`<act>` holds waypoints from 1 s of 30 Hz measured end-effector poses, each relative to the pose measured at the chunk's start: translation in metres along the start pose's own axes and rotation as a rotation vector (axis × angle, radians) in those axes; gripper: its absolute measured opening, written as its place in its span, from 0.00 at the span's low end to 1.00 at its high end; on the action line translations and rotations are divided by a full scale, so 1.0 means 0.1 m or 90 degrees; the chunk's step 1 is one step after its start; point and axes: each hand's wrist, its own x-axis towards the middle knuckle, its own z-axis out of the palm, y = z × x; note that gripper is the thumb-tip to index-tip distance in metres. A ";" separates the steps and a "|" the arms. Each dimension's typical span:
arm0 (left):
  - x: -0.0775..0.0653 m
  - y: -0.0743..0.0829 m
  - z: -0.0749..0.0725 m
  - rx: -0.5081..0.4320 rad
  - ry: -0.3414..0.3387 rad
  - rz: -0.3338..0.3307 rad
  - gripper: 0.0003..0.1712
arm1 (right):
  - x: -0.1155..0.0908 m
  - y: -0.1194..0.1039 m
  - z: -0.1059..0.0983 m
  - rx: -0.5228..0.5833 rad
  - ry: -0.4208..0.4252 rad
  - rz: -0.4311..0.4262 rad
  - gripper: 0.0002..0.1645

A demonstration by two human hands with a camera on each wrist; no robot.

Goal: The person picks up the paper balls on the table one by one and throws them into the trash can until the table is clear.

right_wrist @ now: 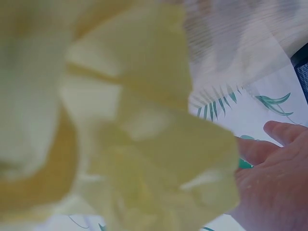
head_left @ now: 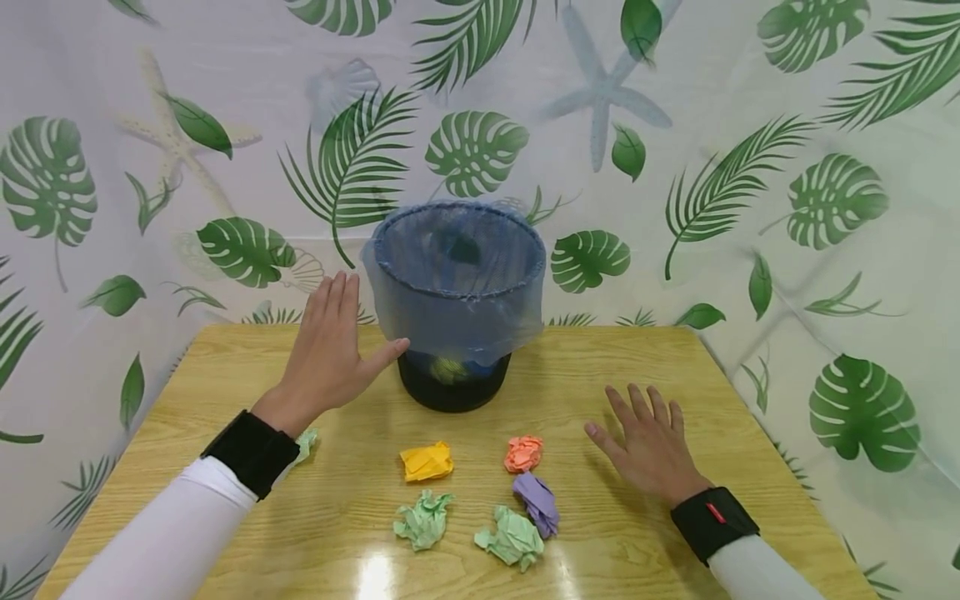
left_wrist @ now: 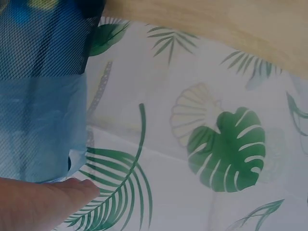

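A black mesh waste bin (head_left: 453, 392) stands toward the back of the wooden table, lined with a translucent blue plastic bag (head_left: 457, 325) folded over its rim. My left hand (head_left: 326, 354) is beside the bin's left side, fingers straight, thumb stretched toward the bag. Over the table's right half, my right hand (head_left: 648, 446) has its fingers spread and nothing in them. Near it lie a crumpled orange paper (head_left: 523, 453) and a crumpled purple paper (head_left: 538, 504). Crumpled yellow paper (right_wrist: 154, 120) fills much of the right wrist view, very close to the camera.
A folded yellow-orange paper (head_left: 427, 461) and two crumpled green papers (head_left: 424, 521) (head_left: 512, 537) lie at the front middle. Another green paper (head_left: 306, 446) is partly hidden by the left wrist. A leaf-patterned cloth (head_left: 480, 158) hangs behind the table (head_left: 360, 492).
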 end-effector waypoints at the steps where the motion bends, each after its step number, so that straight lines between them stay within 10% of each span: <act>1: -0.04 -0.03 0.02 0.011 -0.010 -0.006 0.62 | 0.00 0.00 0.00 -0.001 0.001 0.000 0.49; 30: -0.98 -0.47 0.46 0.116 -0.131 -0.070 0.61 | -0.07 -0.01 -0.03 -0.004 0.001 0.000 0.48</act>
